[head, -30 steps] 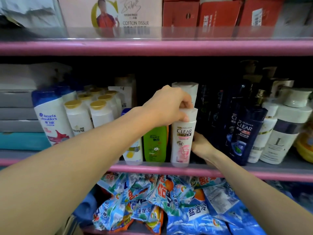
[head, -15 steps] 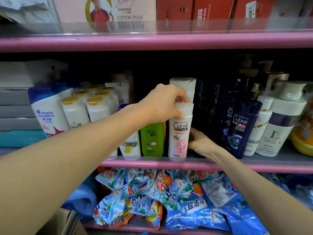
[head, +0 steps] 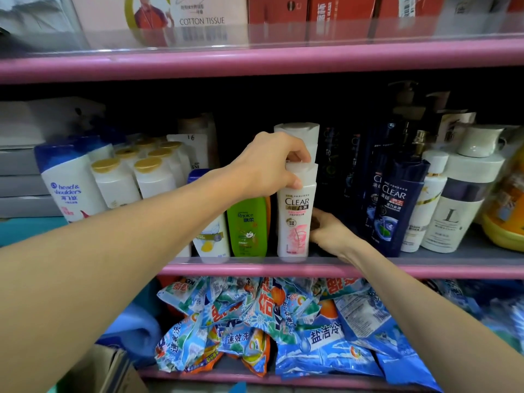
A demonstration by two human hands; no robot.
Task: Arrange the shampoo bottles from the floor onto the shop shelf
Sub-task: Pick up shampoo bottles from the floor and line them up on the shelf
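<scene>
Pink shelf (head: 255, 269) — crowded bottles, detergent bags (head: 283, 321).

White Clear bottle (head: 296, 214) now slightly farther back on shelf (head: 283, 269).

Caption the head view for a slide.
Left hand grips white pink-labelled CLEAR shampoo bottle on pink-edged shelf; right hand reaches behind it.

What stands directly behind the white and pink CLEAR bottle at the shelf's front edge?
Behind the white CLEAR bottle, gripped at its cap by the left hand, a taller white-capped bottle shows its top only. Its body and label are covered.
</scene>
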